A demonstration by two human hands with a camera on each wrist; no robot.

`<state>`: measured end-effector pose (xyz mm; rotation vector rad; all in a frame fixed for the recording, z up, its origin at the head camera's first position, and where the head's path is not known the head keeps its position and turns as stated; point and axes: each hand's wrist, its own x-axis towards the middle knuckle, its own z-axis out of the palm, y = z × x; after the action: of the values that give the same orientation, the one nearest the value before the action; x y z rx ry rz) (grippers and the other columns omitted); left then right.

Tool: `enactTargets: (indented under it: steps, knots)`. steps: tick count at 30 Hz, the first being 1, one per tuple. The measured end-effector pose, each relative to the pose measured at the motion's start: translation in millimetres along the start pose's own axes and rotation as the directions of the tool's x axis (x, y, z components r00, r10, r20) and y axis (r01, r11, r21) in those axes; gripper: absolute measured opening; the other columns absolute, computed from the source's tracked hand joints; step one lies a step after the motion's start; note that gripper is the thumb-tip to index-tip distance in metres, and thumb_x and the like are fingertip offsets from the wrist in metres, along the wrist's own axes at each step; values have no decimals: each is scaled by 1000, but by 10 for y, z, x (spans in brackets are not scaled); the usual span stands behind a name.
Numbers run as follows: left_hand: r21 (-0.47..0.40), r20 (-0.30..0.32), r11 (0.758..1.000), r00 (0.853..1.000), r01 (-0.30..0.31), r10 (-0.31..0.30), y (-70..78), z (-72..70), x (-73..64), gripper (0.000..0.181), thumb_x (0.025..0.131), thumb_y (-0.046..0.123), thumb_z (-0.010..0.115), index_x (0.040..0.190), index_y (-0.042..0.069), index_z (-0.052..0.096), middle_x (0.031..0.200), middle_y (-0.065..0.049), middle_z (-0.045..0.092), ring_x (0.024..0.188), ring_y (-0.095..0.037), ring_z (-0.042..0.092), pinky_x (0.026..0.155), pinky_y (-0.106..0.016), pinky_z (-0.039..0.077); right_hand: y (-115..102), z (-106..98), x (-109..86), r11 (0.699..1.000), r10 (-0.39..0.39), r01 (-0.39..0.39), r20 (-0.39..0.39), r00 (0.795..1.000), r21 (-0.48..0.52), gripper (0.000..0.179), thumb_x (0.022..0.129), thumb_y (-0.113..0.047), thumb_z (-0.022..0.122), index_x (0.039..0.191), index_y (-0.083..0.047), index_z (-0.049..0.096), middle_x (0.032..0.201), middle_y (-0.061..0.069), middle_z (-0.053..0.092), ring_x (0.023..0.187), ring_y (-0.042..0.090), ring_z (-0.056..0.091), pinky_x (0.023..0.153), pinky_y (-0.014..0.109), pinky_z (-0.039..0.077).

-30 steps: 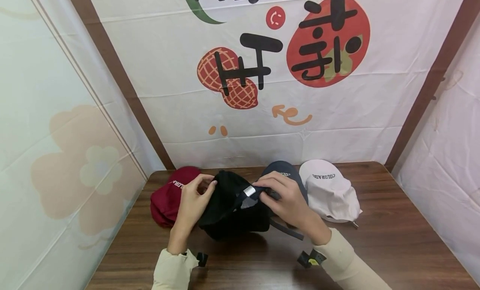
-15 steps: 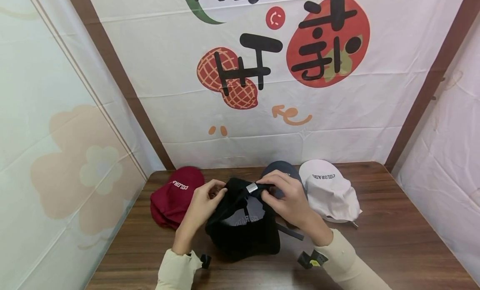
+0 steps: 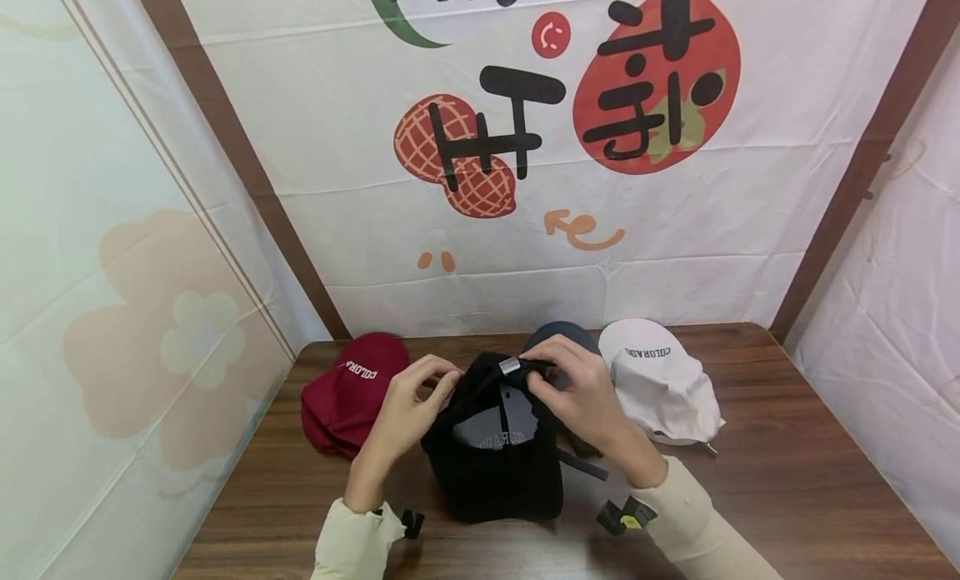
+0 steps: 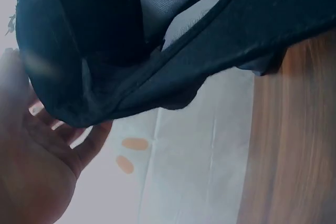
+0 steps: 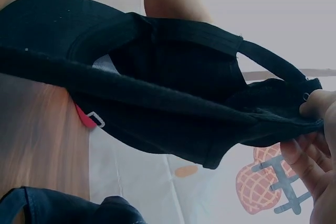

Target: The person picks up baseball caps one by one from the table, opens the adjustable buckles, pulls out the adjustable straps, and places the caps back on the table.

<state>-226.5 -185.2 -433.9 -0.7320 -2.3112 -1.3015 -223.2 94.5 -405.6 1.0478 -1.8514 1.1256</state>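
Note:
A black baseball cap (image 3: 495,488) is held between both hands, its inside turned up and its brim toward the person. My left hand (image 3: 412,405) holds its left edge; in the left wrist view, several fingers (image 4: 94,142) reach behind the fabric. At the back of the cap, by a silvery tag (image 3: 510,365), my right hand (image 3: 581,392) pinches the edge between thumb and fingers. A loose dark strap (image 3: 583,465) hangs to the right. Grey lining and mirrored lettering show inside the crown.
On the brown wooden table (image 3: 810,488), a maroon cap (image 3: 337,409) lies at the left. A navy cap (image 3: 561,333), partly hidden by my right hand, and a white cap (image 3: 667,384) lie at the back right. A printed curtain (image 3: 337,222) hangs behind the table.
The black cap has tilted, its brim swinging down toward the person and its inside coming into view. My left hand has shifted right with it; my right hand has moved slightly.

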Motion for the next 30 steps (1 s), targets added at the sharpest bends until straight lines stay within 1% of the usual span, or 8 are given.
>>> enactTargets:
  steps: [3, 7, 12, 15, 19, 22, 26, 30]
  knots:
    - [-48, 37, 996, 997, -72, 74, -7, 37, -11, 12, 106, 8, 65, 108, 13, 76, 104, -2, 75, 86, -9, 67, 78, -29, 61, 23, -9, -12, 1000, 26, -26, -4, 1000, -10, 27, 89, 9, 73, 108, -9, 76, 101, 5, 74, 72, 10, 62, 61, 22, 53]
    - [-92, 93, 985, 983, -147, 155, -23, 87, -32, 17, 102, 4, 68, 112, 16, 75, 110, -3, 74, 95, -10, 68, 81, -30, 61, 50, -19, -27, 999, 47, -47, -1, 999, -15, 26, 89, 9, 73, 108, -9, 76, 101, 4, 74, 73, 10, 61, 62, 21, 53]
    - [-88, 131, 984, 977, -156, 167, 3, 128, -33, 24, 94, 8, 80, 114, 19, 73, 113, 0, 72, 96, -10, 65, 82, -30, 60, 87, -31, -51, 997, 63, -63, 7, 998, -43, 23, 91, 6, 73, 109, -10, 75, 104, 4, 74, 74, 10, 62, 65, 18, 53]
    - [-46, 118, 988, 981, -150, 154, 32, 156, -12, 22, 92, 9, 83, 107, 20, 71, 105, 3, 70, 90, -9, 61, 76, -27, 57, 110, -39, -66, 996, 68, -68, 4, 998, -53, 23, 91, 5, 73, 108, -10, 75, 103, 5, 74, 73, 10, 61, 65, 17, 52]
    - [9, 69, 989, 987, -147, 146, 60, 192, 5, 22, 91, 3, 82, 97, 18, 68, 92, 3, 66, 79, -9, 55, 66, -25, 51, 130, -58, -87, 996, 81, -81, 3, 997, -48, 23, 90, 6, 72, 108, -9, 75, 101, 5, 74, 72, 8, 60, 64, 17, 52]
    - [28, 39, 990, 989, -141, 140, 74, 221, 9, 24, 90, 0, 82, 94, 17, 66, 87, 3, 64, 73, -9, 54, 61, -24, 48, 141, -75, -107, 995, 91, -91, 1, 996, -48, 23, 90, 7, 72, 107, -8, 74, 100, 5, 73, 72, 8, 60, 62, 18, 54]
    - [19, 6, 990, 991, -137, 137, 94, 252, 21, 25, 90, -4, 78, 96, 15, 64, 88, 1, 64, 71, -9, 56, 58, -24, 49, 158, -94, -124, 993, 103, -103, -10, 995, -61, 23, 88, 7, 73, 105, -8, 74, 99, 3, 73, 72, 10, 61, 60, 22, 55]
    - [10, -47, 992, 991, -127, 128, 121, 276, 39, 27, 89, -9, 76, 98, 13, 62, 90, 0, 65, 77, -8, 63, 59, -25, 54, 164, -115, -124, 992, 107, -108, -22, 994, -64, 23, 86, 8, 72, 102, -9, 73, 97, 3, 72, 71, 11, 60, 59, 21, 52]
